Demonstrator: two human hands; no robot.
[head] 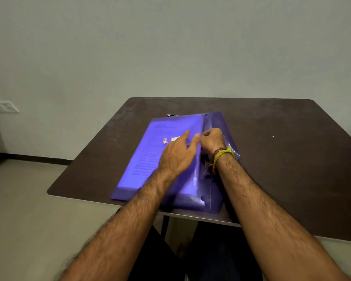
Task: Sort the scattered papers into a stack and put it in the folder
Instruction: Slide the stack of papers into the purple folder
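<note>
Papers (pixel 150 157) are being tucked inside the folder (pixel 221 126); its flap is being pinched by the right hand (pixel 212 139) while the left hand (pixel 177 154) is being pressed flat, and closing likely comes next.

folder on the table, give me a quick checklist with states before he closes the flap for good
1. Papers inside the folder: ok, printed sheets show through the translucent purple cover.
2. Loose sheets left outside: cannot tell, a small dark corner peeks out behind the folder's far edge.
3. Left hand steadying the cover: ok, it lies flat on top.
4. Right hand on the flap: ok, its fingers pinch at the cover's right edge.
5. Flap fastened: not ok, it is open along the right side.
6. Folder supported by the table: not ok, its near corner overhangs the front edge.
</note>
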